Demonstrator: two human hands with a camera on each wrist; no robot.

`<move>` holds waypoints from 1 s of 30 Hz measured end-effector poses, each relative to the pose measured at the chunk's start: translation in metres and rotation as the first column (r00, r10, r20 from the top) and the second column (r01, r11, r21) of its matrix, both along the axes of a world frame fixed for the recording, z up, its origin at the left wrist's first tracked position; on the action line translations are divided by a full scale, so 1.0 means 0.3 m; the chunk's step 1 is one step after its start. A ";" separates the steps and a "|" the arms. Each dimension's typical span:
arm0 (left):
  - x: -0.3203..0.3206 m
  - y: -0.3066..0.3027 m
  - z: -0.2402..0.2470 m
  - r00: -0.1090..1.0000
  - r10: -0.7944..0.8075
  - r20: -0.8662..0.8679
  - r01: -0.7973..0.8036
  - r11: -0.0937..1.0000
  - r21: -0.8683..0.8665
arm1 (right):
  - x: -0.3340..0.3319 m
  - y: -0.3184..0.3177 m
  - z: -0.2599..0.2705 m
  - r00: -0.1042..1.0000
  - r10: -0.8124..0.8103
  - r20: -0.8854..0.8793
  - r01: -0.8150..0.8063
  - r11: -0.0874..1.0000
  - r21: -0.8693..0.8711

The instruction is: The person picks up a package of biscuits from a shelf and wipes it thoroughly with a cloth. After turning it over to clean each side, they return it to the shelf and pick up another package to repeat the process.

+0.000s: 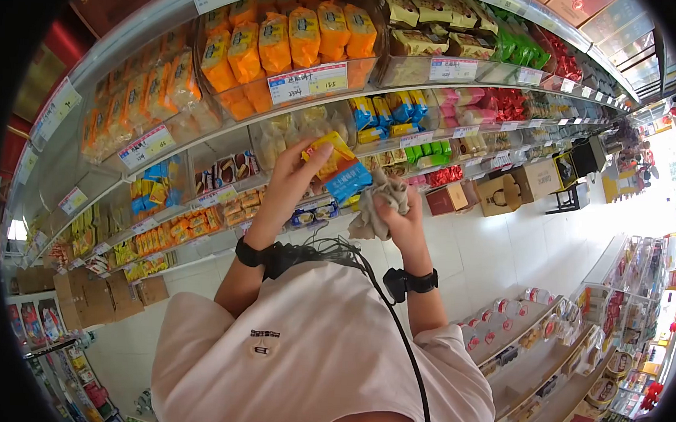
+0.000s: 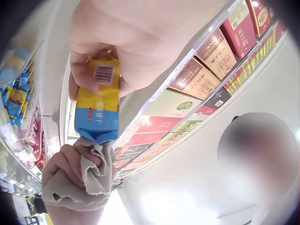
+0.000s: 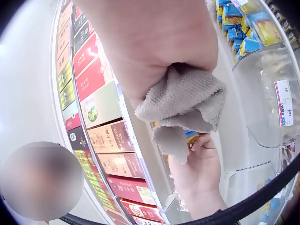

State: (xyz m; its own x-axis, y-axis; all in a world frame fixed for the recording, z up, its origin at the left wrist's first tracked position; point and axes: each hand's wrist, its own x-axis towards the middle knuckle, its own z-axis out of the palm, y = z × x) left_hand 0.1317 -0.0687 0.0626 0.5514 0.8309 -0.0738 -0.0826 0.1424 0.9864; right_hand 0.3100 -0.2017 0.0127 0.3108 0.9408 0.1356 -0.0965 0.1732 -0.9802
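Observation:
My left hand [image 1: 300, 167] grips a yellow and blue snack packet [image 1: 339, 167] by its yellow end, thumb across its face. A barcode shows on that packet's side in the left wrist view. In my right hand [image 1: 405, 218] a crumpled grey cloth [image 1: 376, 209] is bunched, held right at the blue end of the packet. Seen from the right wrist, the cloth [image 3: 183, 101] covers most of the packet, and only a sliver of yellow and blue shows behind it. Both hands are in front of the snack shelves at chest height.
Orange snack packets [image 1: 290, 36] fill a clear bin on the shelf above. Blue and yellow packets [image 1: 389, 110] stand in a bin just beyond my hands. Price tags [image 1: 308, 82] line the shelf edges. Cardboard boxes [image 1: 499, 195] sit on the floor at right; a low display shelf [image 1: 529, 351] stands behind.

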 end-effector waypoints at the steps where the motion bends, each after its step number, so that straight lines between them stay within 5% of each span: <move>1: -0.002 0.003 0.001 1.000 -0.002 0.003 0.002 0.999 -0.040 | 0.014 -0.003 0.022 0.988 0.040 0.152 -0.043 0.999 0.017; 2: 0.000 0.005 -0.024 0.998 0.067 -0.021 -0.068 0.997 -0.025 | 0.019 -0.005 0.037 0.951 0.076 0.301 -0.088 0.996 0.029; 8: -0.007 0.008 0.001 0.990 0.133 0.046 -0.137 0.987 0.087 | -0.040 -0.005 0.085 0.986 -0.143 -0.090 0.125 0.975 -0.186; 11: -0.022 -0.003 0.021 0.992 0.126 0.004 -0.125 0.985 0.115 | -0.057 -0.024 0.020 0.975 -0.223 -0.018 0.209 0.936 -0.283; 14: -0.003 -0.018 0.005 0.994 0.079 0.070 -0.090 0.983 0.162 | -0.070 -0.013 0.080 0.985 -0.154 -0.073 0.119 0.928 -0.354; 17: 0.008 -0.029 0.016 0.995 0.076 0.066 -0.087 0.980 0.181 | -0.071 -0.006 0.055 0.974 -0.217 -0.061 0.183 0.919 -0.349; 20: 0.004 -0.026 0.017 0.996 0.055 0.069 -0.069 0.974 0.217 | -0.052 -0.015 0.083 0.983 -0.077 -0.165 0.029 0.959 -0.281; 30: 0.006 -0.040 0.026 0.999 0.041 0.036 -0.047 0.984 0.175 | -0.035 -0.020 0.041 0.984 -0.003 -0.175 -0.031 0.982 -0.187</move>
State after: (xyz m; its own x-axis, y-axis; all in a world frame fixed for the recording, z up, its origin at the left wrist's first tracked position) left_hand 0.1336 -0.0806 0.0703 0.5139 0.8529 0.0921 -0.1167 -0.0369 0.9925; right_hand 0.2996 -0.2076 0.0251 0.3006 0.9485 -0.0996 -0.2696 -0.0156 -0.9628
